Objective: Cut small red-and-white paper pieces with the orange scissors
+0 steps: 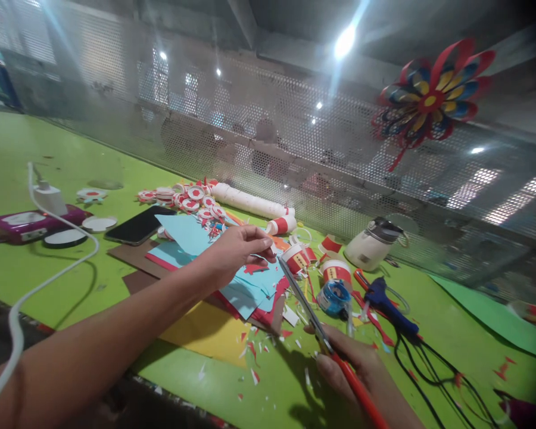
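Observation:
My left hand (236, 250) is stretched out over a pile of coloured paper sheets (232, 286), its fingers pinched on a small piece I cannot make out. My right hand (352, 363) is wrapped round the red handles of a pair of scissors (308, 310). The blades point up and left toward my left fingertips. Small red and white paper scraps (254, 351) lie on the green table (71, 262) between my hands.
Red-and-white paper cups (337, 271), a tape roll (334, 298), a blue glue gun (386, 304) with black cables and a white jar (370, 244) lie to the right. A phone (138, 225), round paper discs (192, 199), a purple device (31, 223) and a white cable lie left. A mesh screen carries a paper pinwheel (431, 101).

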Motion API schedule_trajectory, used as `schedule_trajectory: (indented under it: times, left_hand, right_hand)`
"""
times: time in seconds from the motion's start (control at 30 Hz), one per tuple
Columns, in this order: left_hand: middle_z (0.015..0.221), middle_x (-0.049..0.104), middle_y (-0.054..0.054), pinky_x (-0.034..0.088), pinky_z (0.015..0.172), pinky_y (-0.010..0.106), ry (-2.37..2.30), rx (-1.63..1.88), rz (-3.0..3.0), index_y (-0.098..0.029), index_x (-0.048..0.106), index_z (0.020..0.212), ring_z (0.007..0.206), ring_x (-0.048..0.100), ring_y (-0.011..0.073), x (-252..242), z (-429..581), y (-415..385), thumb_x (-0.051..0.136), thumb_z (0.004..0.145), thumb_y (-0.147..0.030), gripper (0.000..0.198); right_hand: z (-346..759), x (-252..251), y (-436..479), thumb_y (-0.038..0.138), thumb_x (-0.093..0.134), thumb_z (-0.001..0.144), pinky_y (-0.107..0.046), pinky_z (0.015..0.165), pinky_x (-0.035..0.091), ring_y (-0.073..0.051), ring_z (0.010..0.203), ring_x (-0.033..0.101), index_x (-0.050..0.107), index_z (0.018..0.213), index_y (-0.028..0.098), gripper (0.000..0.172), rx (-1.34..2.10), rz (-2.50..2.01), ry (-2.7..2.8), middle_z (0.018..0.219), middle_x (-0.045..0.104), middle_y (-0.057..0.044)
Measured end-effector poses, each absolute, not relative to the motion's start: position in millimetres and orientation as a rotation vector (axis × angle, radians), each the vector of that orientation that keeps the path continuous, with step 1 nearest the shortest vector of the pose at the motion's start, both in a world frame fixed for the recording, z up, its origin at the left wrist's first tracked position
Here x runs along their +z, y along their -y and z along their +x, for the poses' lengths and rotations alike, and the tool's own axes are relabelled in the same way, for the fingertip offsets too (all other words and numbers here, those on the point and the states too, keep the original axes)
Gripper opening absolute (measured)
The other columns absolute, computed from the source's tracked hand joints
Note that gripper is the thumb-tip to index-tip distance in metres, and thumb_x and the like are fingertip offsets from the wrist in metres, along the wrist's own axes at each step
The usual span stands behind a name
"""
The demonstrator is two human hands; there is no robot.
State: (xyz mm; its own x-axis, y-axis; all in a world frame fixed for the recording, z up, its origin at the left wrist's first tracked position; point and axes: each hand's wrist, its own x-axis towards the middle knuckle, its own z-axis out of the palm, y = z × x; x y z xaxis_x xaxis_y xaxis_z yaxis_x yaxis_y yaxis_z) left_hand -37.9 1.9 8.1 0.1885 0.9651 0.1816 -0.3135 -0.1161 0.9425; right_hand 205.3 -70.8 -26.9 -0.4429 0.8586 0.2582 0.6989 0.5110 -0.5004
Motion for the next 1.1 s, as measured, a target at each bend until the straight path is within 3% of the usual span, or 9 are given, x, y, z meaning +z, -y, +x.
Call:
schedule_trajectory:
  times: [0.2, 0.33, 0.43, 0.83, 1.1]
  left_hand:
    - [0.067, 0.060, 0.003, 0.042, 0.057, 0.026, -0.750, 1.299, 1.202, -0.013, 0.056, 0.068, 0.064, 0.056, 0.0124, 9.2, -34.4, 3.2, 0.064, 0.071, -0.025, 0.015]
    - [0.066, 0.060, 0.003, 0.041, 0.057, 0.026, -0.759, 1.305, 1.205, -0.013, 0.055, 0.068, 0.062, 0.055, 0.0117, 10.5, -33.3, 4.7, 0.064, 0.071, -0.026, 0.016]
    - [0.065, 0.060, 0.003, 0.041, 0.056, 0.025, -0.762, 1.307, 1.221, -0.012, 0.055, 0.067, 0.062, 0.055, 0.0116, 11.3, -32.9, 5.5, 0.064, 0.070, -0.025, 0.016]
    - [0.066, 0.062, 0.004, 0.041, 0.057, 0.025, -0.758, 1.300, 1.239, -0.012, 0.055, 0.068, 0.061, 0.058, 0.0125, 10.4, -32.6, 5.3, 0.062, 0.073, -0.026, 0.016]
    - [0.065, 0.062, 0.004, 0.041, 0.057, 0.025, -0.767, 1.315, 1.243, -0.012, 0.057, 0.067, 0.061, 0.058, 0.0125, 9.9, -32.3, 5.8, 0.061, 0.073, -0.025, 0.015]
  right_hand:
    - [201.1, -23.3, 73.9, 0.046, 0.042, 0.081, -0.023, 0.049, 0.041, -0.016, 0.054, 0.052, 0.065, 0.090, 0.015, 0.039, 0.461, -1.259, 2.227, 0.061, 0.057, -0.002]
    - [199.3, -18.2, 76.6, 0.042, 0.043, 0.082, -0.021, 0.046, 0.036, -0.013, 0.049, 0.044, 0.063, 0.084, 0.015, 0.034, 0.446, -1.249, 2.278, 0.056, 0.049, 0.002]
    - [200.2, -18.4, 76.8, 0.043, 0.042, 0.083, -0.021, 0.046, 0.034, -0.012, 0.048, 0.041, 0.062, 0.086, 0.014, 0.035, 0.447, -1.230, 2.314, 0.055, 0.044, 0.003]
    - [203.2, -22.9, 73.6, 0.042, 0.044, 0.082, -0.022, 0.050, 0.036, -0.014, 0.052, 0.045, 0.062, 0.090, 0.014, 0.034, 0.416, -1.284, 2.318, 0.058, 0.046, 0.002]
    - [199.7, -20.7, 74.9, 0.042, 0.044, 0.081, -0.021, 0.046, 0.027, -0.011, 0.049, 0.032, 0.061, 0.080, 0.016, 0.031, 0.508, -1.256, 2.259, 0.055, 0.035, 0.005]
